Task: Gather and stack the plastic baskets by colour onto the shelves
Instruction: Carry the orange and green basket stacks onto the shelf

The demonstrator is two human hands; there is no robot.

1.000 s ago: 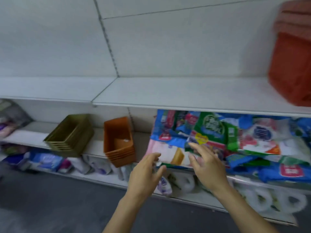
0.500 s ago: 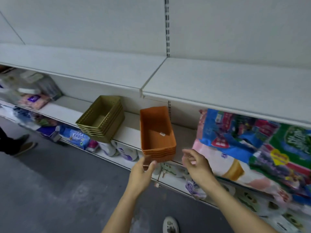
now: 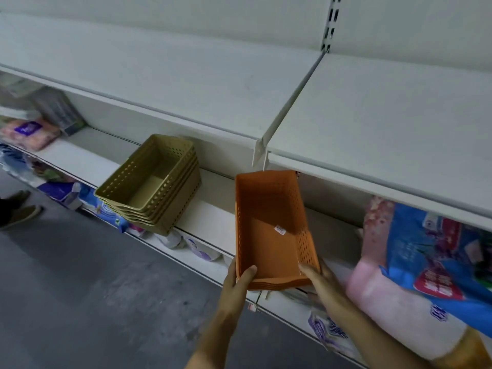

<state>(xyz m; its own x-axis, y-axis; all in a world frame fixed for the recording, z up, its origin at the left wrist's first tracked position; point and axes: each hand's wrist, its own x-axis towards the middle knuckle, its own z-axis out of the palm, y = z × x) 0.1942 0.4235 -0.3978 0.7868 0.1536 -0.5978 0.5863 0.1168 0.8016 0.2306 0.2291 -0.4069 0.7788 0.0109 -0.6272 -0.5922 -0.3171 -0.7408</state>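
Note:
A nested stack of orange plastic baskets sits on the middle shelf, its near end over the shelf's front edge. My left hand grips the stack's near left corner, thumb inside the rim. My right hand holds the near right corner, thumb over the rim. A small white label lies on the top basket's floor. To the left on the same shelf stands a nested stack of olive-tan baskets, tilted slightly, apart from the orange stack.
A wide bare white shelf runs above. Colourful wrapped packs crowd the shelf to the right. More packs lie far left and on the lowest shelf. A person's shoes stand on the grey floor at left.
The view has swung left and closer. Both hands moved from hovering near the packs to the orange stack and now grip its near corners.

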